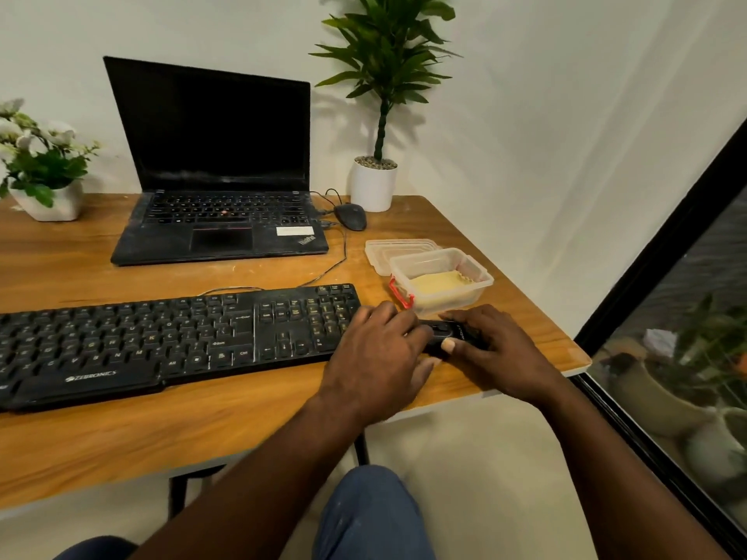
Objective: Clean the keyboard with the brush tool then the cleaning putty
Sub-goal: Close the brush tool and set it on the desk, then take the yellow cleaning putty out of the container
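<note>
Fingers (398, 317) of the left hand (376, 349) bend over the left end of a small black brush (442, 332), with the thumb lying along its near side. The right hand (499, 353) closes on the other end, its thumb pressed on top and its fingers curled round the far side. Both hands clamp the brush between them, low over the desk (242, 430); its bristles cannot be made out.

Just left of the fingers lies the keyboard (161, 341), its number pad touching or nearly touching the left knuckles. Just beyond the fingers stands an open tub (479, 282) with pale yellow putty (438, 284) in it. The lid (388, 249) lies past the tub, touching it. Well beyond and to the left are a mouse (351, 216) and an open laptop (218, 232) with a dark screen.
</note>
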`<action>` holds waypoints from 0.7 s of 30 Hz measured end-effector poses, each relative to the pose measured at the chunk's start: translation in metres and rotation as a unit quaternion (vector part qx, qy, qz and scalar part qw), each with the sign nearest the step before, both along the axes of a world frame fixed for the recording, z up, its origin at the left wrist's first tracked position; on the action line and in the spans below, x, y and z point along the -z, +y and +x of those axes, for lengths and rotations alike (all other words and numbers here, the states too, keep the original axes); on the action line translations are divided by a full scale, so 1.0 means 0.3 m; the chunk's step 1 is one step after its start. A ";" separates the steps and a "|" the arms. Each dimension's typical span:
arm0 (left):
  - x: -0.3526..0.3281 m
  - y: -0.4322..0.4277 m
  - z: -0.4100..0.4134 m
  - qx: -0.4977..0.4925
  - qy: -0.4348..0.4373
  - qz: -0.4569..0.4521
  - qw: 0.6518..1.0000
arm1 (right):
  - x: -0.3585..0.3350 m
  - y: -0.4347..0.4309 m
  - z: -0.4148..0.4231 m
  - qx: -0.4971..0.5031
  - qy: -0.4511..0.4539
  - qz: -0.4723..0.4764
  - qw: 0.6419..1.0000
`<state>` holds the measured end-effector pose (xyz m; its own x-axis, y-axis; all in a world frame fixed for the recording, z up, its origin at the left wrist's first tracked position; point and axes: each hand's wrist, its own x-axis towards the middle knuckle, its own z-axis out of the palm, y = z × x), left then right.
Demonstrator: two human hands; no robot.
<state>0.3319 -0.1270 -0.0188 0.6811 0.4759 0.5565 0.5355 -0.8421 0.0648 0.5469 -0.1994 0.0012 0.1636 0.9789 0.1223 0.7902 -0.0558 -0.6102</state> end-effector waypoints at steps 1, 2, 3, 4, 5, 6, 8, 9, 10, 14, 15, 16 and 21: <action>-0.006 0.007 0.008 0.001 -0.005 -0.004 1.000 | -0.023 0.000 0.005 0.006 0.053 0.010 0.999; -0.017 0.013 0.013 0.001 -0.012 -0.007 1.000 | -0.047 0.006 0.015 0.024 0.090 0.032 0.995; -0.033 0.020 0.017 0.001 -0.025 -0.012 1.000 | -0.069 0.020 0.030 0.052 0.095 0.066 0.992; -0.057 0.032 0.027 -0.001 -0.038 -0.021 0.999 | -0.091 0.042 0.052 0.085 0.067 0.103 0.989; -0.087 0.046 0.042 -0.011 -0.047 -0.032 0.998 | -0.115 0.068 0.071 0.110 0.029 0.134 0.984; -0.123 0.067 0.070 -0.025 -0.052 -0.040 0.998 | -0.140 0.101 0.090 0.116 -0.012 0.154 0.981; -0.191 0.129 0.122 -0.055 -0.053 -0.061 0.995 | -0.192 0.180 0.089 0.079 -0.093 0.143 0.982; -0.220 0.162 0.155 -0.064 -0.043 -0.074 0.994 | -0.212 0.223 0.093 0.056 -0.135 0.113 0.983; -0.242 0.195 0.186 -0.075 -0.023 -0.081 0.994 | -0.228 0.265 0.099 0.036 -0.180 0.079 0.980; -0.255 0.291 0.268 -0.116 0.105 -0.089 0.984 | -0.237 0.400 0.137 0.003 -0.304 -0.034 0.952; -0.249 0.304 0.282 -0.120 0.133 -0.095 0.979 | -0.232 0.421 0.145 0.002 -0.326 -0.059 0.944; -0.244 0.316 0.294 -0.125 0.158 -0.098 0.975 | -0.228 0.439 0.149 -0.001 -0.349 -0.078 0.934; -0.253 0.338 0.336 -0.150 0.218 -0.153 0.952 | -0.211 0.494 0.136 -0.017 -0.422 -0.139 0.895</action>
<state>0.4327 -0.0256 0.0572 0.6241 0.7793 0.0565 0.7806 -0.6251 -0.0006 0.5877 -0.0511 0.0644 0.0978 0.9933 -0.0610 0.9674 -0.0805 0.2401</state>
